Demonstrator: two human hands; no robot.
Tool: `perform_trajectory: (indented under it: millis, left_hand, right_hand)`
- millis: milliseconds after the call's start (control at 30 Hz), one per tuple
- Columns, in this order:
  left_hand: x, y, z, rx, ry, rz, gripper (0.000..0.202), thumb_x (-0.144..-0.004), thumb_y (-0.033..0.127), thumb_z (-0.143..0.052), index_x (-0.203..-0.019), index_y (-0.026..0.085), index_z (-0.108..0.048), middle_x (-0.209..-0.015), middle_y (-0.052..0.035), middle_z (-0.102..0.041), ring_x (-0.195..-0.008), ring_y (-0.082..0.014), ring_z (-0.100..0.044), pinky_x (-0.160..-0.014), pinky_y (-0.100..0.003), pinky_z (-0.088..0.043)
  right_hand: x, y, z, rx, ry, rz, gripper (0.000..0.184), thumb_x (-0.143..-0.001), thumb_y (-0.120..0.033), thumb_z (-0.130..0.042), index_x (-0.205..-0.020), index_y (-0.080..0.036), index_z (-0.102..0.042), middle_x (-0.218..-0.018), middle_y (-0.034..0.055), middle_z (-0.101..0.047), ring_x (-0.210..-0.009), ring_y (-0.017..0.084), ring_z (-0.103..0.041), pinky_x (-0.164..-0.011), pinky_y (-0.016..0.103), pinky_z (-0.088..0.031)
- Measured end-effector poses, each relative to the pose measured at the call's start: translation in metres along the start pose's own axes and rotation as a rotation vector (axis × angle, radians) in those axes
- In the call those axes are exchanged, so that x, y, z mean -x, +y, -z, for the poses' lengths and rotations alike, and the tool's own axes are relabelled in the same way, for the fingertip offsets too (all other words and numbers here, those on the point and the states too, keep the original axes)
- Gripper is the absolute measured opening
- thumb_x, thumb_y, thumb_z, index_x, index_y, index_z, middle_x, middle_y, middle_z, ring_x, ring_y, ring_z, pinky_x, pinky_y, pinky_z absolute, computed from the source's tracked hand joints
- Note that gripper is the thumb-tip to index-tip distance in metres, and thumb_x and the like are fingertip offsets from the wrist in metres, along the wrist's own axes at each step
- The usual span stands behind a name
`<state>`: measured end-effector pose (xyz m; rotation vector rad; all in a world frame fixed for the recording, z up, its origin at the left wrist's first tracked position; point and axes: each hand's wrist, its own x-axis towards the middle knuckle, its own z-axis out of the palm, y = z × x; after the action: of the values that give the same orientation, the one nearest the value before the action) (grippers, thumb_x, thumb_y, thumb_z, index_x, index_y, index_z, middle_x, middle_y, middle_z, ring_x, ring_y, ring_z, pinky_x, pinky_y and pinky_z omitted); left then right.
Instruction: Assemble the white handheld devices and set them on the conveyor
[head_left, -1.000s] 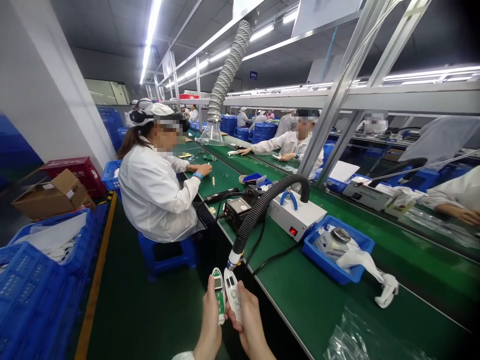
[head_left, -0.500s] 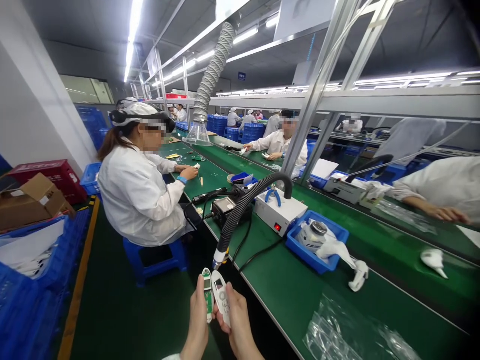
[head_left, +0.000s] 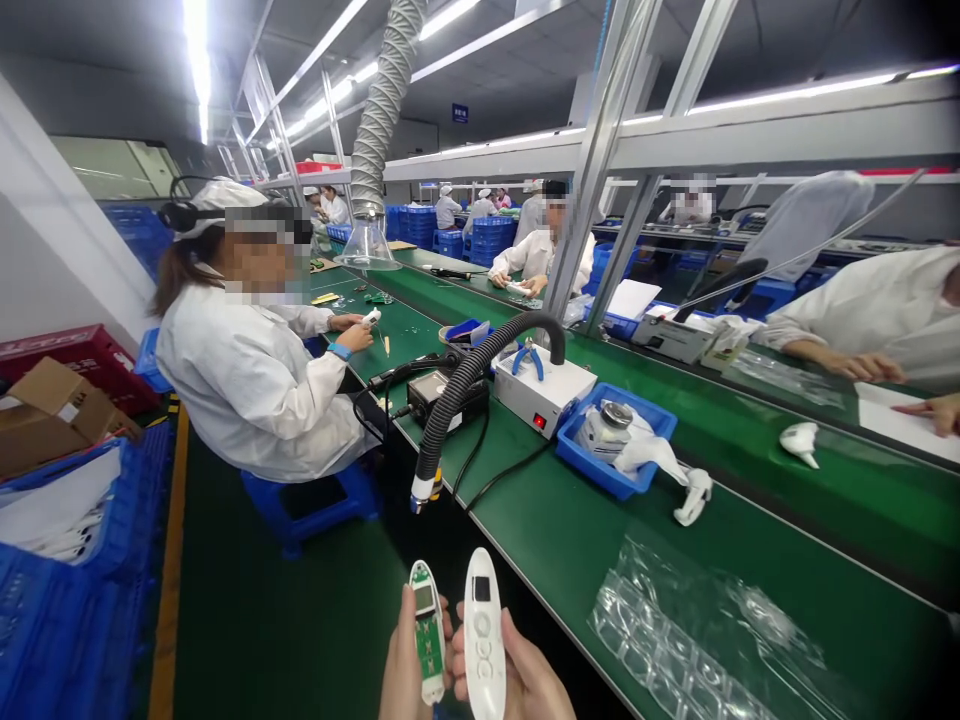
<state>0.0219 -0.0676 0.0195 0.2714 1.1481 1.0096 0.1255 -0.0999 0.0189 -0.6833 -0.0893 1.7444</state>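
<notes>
My left hand (head_left: 401,655) is closed around a white half-shell with a green circuit board (head_left: 428,637) in it; a small screen shows near its top. In my right hand (head_left: 529,670) is a white oval front cover (head_left: 482,640) with a dark window and several round button shapes, its face toward me. The two parts stand upright side by side with a narrow gap between them, in front of the bench edge. Parts of my fingers are hidden behind both pieces.
A black flexible hose (head_left: 450,390) arches from a white box (head_left: 544,390) and ends just beyond my hands. On the green bench are a blue tray (head_left: 619,480), a white device (head_left: 694,497) and clear plastic packaging (head_left: 675,640). A co-worker (head_left: 255,360) sits at the left.
My hands have drawn slightly apart, and the right one has moved right with the cover, turning its face more toward me. The view has shifted, so the bench appears further left and higher.
</notes>
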Motion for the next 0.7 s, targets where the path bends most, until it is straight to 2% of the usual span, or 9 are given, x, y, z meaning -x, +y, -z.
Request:
perform_trajectory:
  millis: [133, 333, 433, 600, 700]
  left_hand:
    - [0.006, -0.003, -0.006, 0.011, -0.052, 0.031, 0.053, -0.069, 0.067, -0.066, -0.082, 0.015, -0.062, -0.055, 0.0032, -0.055, -0.038, -0.0074, -0.044, -0.037, -0.02, -0.033]
    - [0.004, -0.006, -0.008, 0.011, -0.043, 0.061, 0.056, -0.074, 0.069, -0.059, -0.088, 0.015, -0.062, -0.061, 0.0, -0.061, -0.042, -0.0094, -0.049, -0.04, -0.021, -0.034]
    - [0.006, -0.008, -0.009, -0.011, -0.04, 0.052, 0.057, -0.074, 0.07, -0.058, -0.089, 0.015, -0.062, -0.06, 0.0007, -0.06, -0.043, -0.0104, -0.051, -0.04, -0.021, -0.035]
    - [0.009, -0.008, -0.012, -0.015, -0.089, 0.044, 0.062, -0.074, 0.07, -0.058, -0.101, 0.015, -0.061, -0.058, 0.0034, -0.056, -0.041, -0.0084, -0.048, -0.039, -0.02, -0.034]
    - [0.01, -0.007, -0.015, -0.012, -0.131, 0.022, 0.062, -0.074, 0.069, -0.058, -0.105, 0.015, -0.062, -0.063, 0.0011, -0.059, -0.043, -0.0096, -0.05, -0.041, -0.022, -0.036]
  right_hand:
    - [0.012, -0.006, 0.004, -0.056, -0.016, -0.008, 0.057, -0.07, -0.054, -0.078, -0.096, -0.003, -0.073, -0.078, 0.0134, -0.072, -0.07, 0.021, -0.068, -0.061, 0.028, -0.052]
    - [0.026, -0.015, 0.004, -0.07, 0.012, 0.019, 0.055, -0.069, -0.051, -0.08, -0.1, -0.006, -0.073, -0.083, 0.0132, -0.074, -0.072, 0.02, -0.068, -0.064, 0.029, -0.053]
    - [0.031, -0.019, 0.003, -0.052, 0.026, 0.027, 0.057, -0.068, -0.052, -0.081, -0.1, -0.005, -0.072, -0.082, 0.0131, -0.073, -0.071, 0.02, -0.068, -0.063, 0.028, -0.052]
    - [0.036, -0.024, 0.001, -0.051, 0.027, 0.042, 0.056, -0.069, -0.051, -0.08, -0.099, -0.005, -0.073, -0.083, 0.0132, -0.074, -0.07, 0.019, -0.068, -0.063, 0.027, -0.052]
    - [0.037, -0.024, 0.003, -0.066, 0.035, 0.053, 0.054, -0.069, -0.053, -0.08, -0.097, -0.007, -0.074, -0.083, 0.0129, -0.074, -0.07, 0.02, -0.068, -0.064, 0.028, -0.053]
